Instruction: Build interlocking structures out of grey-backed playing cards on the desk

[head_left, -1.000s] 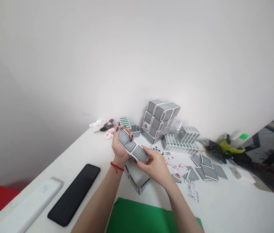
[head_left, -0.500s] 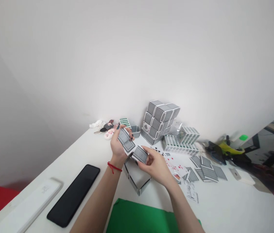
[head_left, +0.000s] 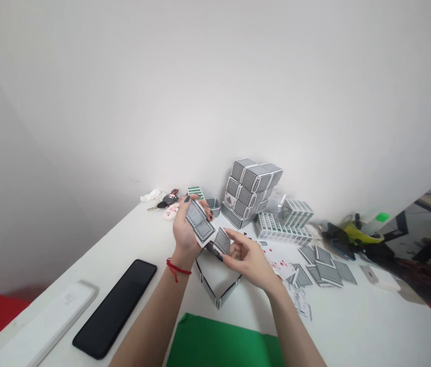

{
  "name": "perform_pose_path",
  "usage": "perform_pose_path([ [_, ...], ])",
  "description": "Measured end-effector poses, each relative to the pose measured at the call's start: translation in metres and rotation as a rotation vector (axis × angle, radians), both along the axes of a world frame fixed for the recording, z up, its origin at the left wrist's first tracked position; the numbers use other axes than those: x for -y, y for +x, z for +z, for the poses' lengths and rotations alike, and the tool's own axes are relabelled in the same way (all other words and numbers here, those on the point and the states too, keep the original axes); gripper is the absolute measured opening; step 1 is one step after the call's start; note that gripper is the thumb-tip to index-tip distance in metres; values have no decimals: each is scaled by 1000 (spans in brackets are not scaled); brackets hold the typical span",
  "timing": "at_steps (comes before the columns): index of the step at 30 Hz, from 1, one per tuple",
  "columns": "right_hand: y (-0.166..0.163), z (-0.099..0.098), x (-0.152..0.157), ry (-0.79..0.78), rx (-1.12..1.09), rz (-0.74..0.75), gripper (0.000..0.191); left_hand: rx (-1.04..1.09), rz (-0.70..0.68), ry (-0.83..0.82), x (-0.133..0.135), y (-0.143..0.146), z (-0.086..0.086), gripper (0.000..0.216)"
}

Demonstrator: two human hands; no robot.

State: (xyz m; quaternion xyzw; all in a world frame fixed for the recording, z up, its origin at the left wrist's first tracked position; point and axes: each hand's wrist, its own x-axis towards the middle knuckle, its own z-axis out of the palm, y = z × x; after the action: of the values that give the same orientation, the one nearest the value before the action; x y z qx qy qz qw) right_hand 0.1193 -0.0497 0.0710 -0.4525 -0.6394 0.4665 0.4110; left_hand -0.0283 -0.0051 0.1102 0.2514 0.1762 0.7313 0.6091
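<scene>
My left hand (head_left: 187, 232) is closed around a playing card (head_left: 200, 221) with a grey patterned back; whether more cards lie under it I cannot tell. Between the thumb and fingers of my right hand (head_left: 246, 257) is a folded playing card (head_left: 222, 241), its bent edge close to the lower end of the other card. Beneath both hands sits an open box shape with a white inside (head_left: 219, 275), its sides made of folded cards. Behind them rises a stack of blocks built from folded cards (head_left: 251, 191), against the wall.
Green-striped card packs (head_left: 284, 229) stand right of the stack. Loose face-down cards (head_left: 326, 267) lie further right. A black phone (head_left: 116, 308) and a white case (head_left: 47, 326) are at left, keys (head_left: 158, 205) at the back. Green cloth (head_left: 225, 344) covers the front edge.
The card in my right hand has turned from facing up to a steeper, bent position. My left hand has barely moved.
</scene>
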Motion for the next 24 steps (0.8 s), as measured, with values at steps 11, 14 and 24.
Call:
perform_pose_path([
  [11,-5,7,7,126,152,-7,58,-85,74,118,3,10,-6,17],
  [14,-6,7,6,143,158,-27,56,-39,76,114,3,13,-8,18],
  [24,-1,11,6,169,236,-36,50,12,124,96,1,21,-16,17],
])
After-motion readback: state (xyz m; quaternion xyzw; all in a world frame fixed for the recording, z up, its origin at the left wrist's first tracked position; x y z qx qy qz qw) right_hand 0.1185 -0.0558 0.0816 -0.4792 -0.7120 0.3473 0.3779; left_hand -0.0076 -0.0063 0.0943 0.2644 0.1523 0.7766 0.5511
